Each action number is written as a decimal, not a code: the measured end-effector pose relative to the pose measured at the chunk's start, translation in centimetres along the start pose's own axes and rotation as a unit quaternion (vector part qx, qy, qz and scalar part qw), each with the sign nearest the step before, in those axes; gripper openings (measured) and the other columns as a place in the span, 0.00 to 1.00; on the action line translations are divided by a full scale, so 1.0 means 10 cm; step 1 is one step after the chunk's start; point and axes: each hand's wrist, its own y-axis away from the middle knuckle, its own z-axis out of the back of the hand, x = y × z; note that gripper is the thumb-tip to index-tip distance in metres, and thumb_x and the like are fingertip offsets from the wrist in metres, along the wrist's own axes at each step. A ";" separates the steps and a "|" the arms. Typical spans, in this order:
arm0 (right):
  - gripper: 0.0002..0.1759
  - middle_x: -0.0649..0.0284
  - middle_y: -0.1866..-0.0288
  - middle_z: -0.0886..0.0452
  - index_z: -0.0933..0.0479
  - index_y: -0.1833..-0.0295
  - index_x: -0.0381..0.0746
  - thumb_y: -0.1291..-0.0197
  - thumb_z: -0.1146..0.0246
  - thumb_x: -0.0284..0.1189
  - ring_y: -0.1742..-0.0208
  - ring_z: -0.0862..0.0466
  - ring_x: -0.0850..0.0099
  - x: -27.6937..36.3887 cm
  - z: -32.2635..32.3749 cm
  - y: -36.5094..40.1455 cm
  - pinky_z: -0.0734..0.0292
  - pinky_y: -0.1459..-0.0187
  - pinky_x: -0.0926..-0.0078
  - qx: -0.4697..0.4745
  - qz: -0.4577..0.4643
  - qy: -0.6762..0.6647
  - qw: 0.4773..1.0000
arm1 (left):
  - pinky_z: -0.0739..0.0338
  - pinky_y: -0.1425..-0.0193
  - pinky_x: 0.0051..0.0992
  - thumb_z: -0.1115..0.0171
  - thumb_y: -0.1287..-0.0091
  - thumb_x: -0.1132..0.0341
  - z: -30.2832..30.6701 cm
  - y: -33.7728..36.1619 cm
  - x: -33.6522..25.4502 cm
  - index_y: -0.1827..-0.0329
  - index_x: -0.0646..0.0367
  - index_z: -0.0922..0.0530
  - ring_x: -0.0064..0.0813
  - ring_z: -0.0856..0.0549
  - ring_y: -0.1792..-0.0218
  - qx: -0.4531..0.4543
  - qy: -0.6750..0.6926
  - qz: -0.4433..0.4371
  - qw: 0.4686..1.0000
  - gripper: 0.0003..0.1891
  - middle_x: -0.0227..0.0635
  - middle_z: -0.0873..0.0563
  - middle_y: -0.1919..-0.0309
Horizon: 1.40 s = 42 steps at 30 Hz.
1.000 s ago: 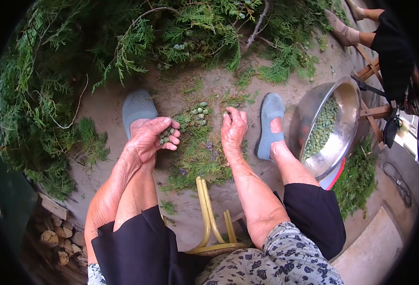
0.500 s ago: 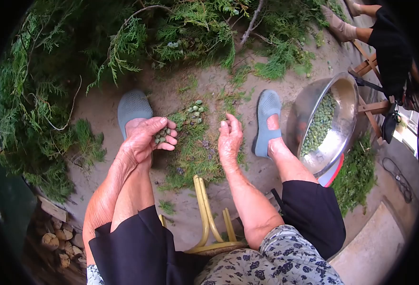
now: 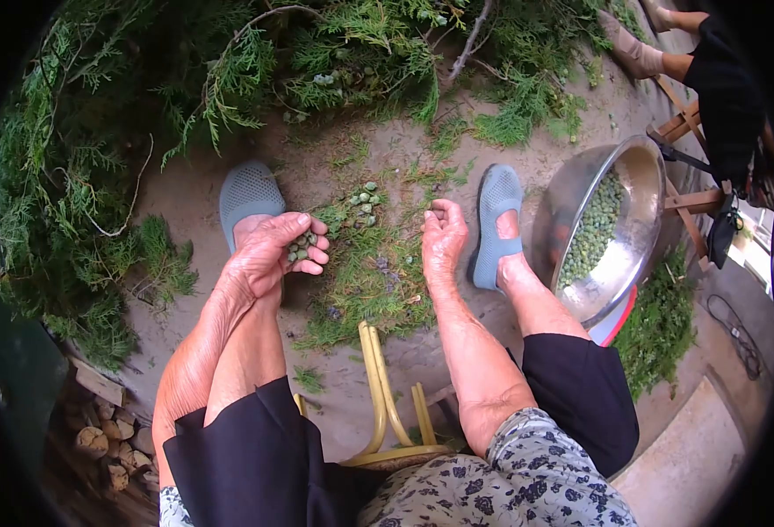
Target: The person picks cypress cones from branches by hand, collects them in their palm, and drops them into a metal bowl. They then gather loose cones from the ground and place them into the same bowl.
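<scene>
My left hand [image 3: 281, 246] is curled around several small green cones [image 3: 301, 247] near my left shoe. My right hand [image 3: 444, 233] is beside my right shoe, its fingers curled inward; what they hold, if anything, is hidden. On the ground between my feet lie a small group of green cones [image 3: 364, 203] and loose green sprigs [image 3: 369, 294]. To the right of my right foot, a tilted metal bowl [image 3: 637, 233] holds many green cones.
Cut evergreen branches [image 3: 334, 66] spread across the top and left. Yellow chair legs [image 3: 375, 378] stand between my knees. Split logs [image 3: 93, 442] are stacked at lower left. Another person's legs [image 3: 637, 53] and a wooden stool [image 3: 694, 200] are at right, with a cable [image 3: 734, 325] below.
My right hand has moved to the right, closer to my right shoe, and its fingers have curled further in. My left hand has barely moved and keeps its cones.
</scene>
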 end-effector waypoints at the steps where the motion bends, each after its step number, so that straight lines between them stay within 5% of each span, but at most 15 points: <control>1: 0.13 0.61 0.68 0.25 0.24 0.56 0.36 0.48 0.39 0.15 0.69 0.24 0.71 -0.03 0.00 -0.02 0.27 0.67 0.72 -0.008 -0.047 -0.042 0.998 | 0.14 0.64 0.29 0.48 0.28 0.61 0.01 -0.01 0.00 0.56 0.65 0.25 0.32 0.15 0.67 -0.001 0.001 0.000 1.000 0.13 0.42 0.18 0.65; 5: 0.13 0.63 0.68 0.25 0.24 0.55 0.36 0.48 0.38 0.16 0.70 0.25 0.73 -0.12 0.03 -0.07 0.28 0.68 0.73 0.017 -0.032 -0.033 0.999 | 0.14 0.64 0.28 0.47 0.28 0.61 0.03 -0.01 0.01 0.55 0.64 0.25 0.30 0.14 0.67 0.011 0.007 0.001 1.000 0.13 0.40 0.17 0.65; 7: 0.13 0.64 0.67 0.24 0.24 0.56 0.36 0.48 0.37 0.16 0.70 0.25 0.76 -0.10 0.03 -0.06 0.28 0.69 0.73 0.012 0.099 0.088 0.991 | 0.14 0.64 0.28 0.47 0.28 0.61 0.02 -0.01 0.01 0.55 0.64 0.25 0.30 0.14 0.67 0.009 0.005 0.000 1.000 0.12 0.40 0.17 0.65; 13: 0.11 0.64 0.64 0.22 0.24 0.55 0.35 0.44 0.37 0.21 0.68 0.24 0.76 0.25 0.00 0.18 0.26 0.68 0.75 0.024 0.023 0.005 0.999 | 0.14 0.62 0.29 0.47 0.28 0.61 0.01 -0.01 -0.02 0.54 0.63 0.25 0.30 0.14 0.66 0.015 0.005 0.012 1.000 0.12 0.39 0.17 0.64; 16: 0.11 0.65 0.64 0.19 0.23 0.52 0.35 0.41 0.37 0.22 0.70 0.20 0.79 0.68 -0.03 0.62 0.24 0.70 0.82 0.185 -0.023 -0.107 0.977 | 0.14 0.62 0.29 0.48 0.28 0.61 -0.04 -0.02 0.00 0.54 0.64 0.26 0.30 0.14 0.66 0.000 -0.002 0.016 1.000 0.13 0.39 0.18 0.64; 18: 0.11 0.66 0.64 0.19 0.23 0.52 0.34 0.41 0.37 0.22 0.68 0.20 0.80 0.72 -0.07 0.76 0.24 0.70 0.83 0.342 -0.048 -0.211 0.914 | 0.13 0.63 0.29 0.48 0.27 0.61 -0.08 0.02 -0.03 0.53 0.64 0.26 0.31 0.14 0.67 -0.013 0.005 0.029 0.999 0.13 0.40 0.18 0.63; 20: 0.12 0.66 0.65 0.20 0.24 0.52 0.34 0.42 0.36 0.21 0.70 0.21 0.79 0.64 -0.16 0.77 0.25 0.71 0.82 0.311 -0.010 -0.164 0.936 | 0.13 0.64 0.29 0.49 0.27 0.62 -0.02 0.00 -0.02 0.53 0.64 0.26 0.31 0.14 0.67 0.010 0.008 0.033 0.999 0.13 0.40 0.18 0.64; 22: 0.15 0.62 0.68 0.24 0.26 0.53 0.35 0.47 0.35 0.18 0.72 0.23 0.73 0.47 -0.30 0.65 0.25 0.71 0.74 0.109 0.003 0.002 0.994 | 0.13 0.65 0.29 0.49 0.27 0.62 0.02 -0.02 -0.01 0.53 0.64 0.26 0.31 0.14 0.67 0.034 0.011 0.037 0.999 0.13 0.40 0.18 0.64; 26: 0.17 0.58 0.64 0.26 0.26 0.54 0.36 0.51 0.34 0.17 0.67 0.23 0.66 0.29 -0.42 0.51 0.27 0.65 0.67 0.093 0.066 0.073 0.991 | 0.13 0.67 0.28 0.50 0.27 0.62 0.02 -0.02 -0.01 0.53 0.64 0.26 0.31 0.14 0.67 0.035 0.017 0.026 0.999 0.13 0.40 0.18 0.64; 30: 0.16 0.59 0.61 0.27 0.26 0.53 0.36 0.50 0.35 0.18 0.68 0.24 0.69 0.33 -0.36 0.55 0.26 0.66 0.69 0.090 0.093 0.110 0.985 | 0.13 0.64 0.30 0.50 0.27 0.60 0.07 -0.03 0.01 0.52 0.67 0.27 0.34 0.14 0.64 0.048 0.018 0.014 0.999 0.15 0.43 0.18 0.62; 32: 0.16 0.60 0.60 0.28 0.26 0.52 0.36 0.48 0.35 0.18 0.70 0.25 0.72 0.23 -0.29 0.54 0.26 0.67 0.73 0.003 0.064 0.056 0.996 | 0.13 0.64 0.30 0.49 0.27 0.60 0.07 -0.03 0.01 0.52 0.67 0.26 0.34 0.14 0.64 0.038 0.018 0.013 0.999 0.15 0.43 0.18 0.62; 34: 0.18 0.60 0.60 0.27 0.27 0.50 0.36 0.47 0.35 0.19 0.69 0.24 0.76 0.45 -0.18 0.64 0.26 0.68 0.76 -0.004 0.042 0.063 0.997 | 0.13 0.64 0.30 0.49 0.27 0.61 0.04 -0.03 0.01 0.52 0.67 0.26 0.34 0.14 0.64 0.029 0.017 0.014 0.999 0.15 0.43 0.18 0.62; 37: 0.18 0.62 0.63 0.21 0.26 0.50 0.35 0.47 0.32 0.24 0.66 0.22 0.77 0.66 -0.13 0.76 0.25 0.67 0.78 0.325 0.019 -0.140 0.935 | 0.13 0.63 0.32 0.48 0.28 0.61 0.00 -0.01 0.01 0.52 0.67 0.26 0.34 0.14 0.63 0.004 0.019 0.004 1.000 0.15 0.43 0.18 0.63; 42: 0.12 0.60 0.67 0.21 0.24 0.54 0.36 0.45 0.34 0.25 0.66 0.21 0.73 0.53 -0.37 0.41 0.25 0.67 0.73 0.119 0.014 -0.009 0.993 | 0.13 0.61 0.36 0.49 0.27 0.59 0.09 -0.03 0.01 0.50 0.67 0.26 0.37 0.14 0.63 0.053 0.029 0.023 0.998 0.17 0.46 0.17 0.61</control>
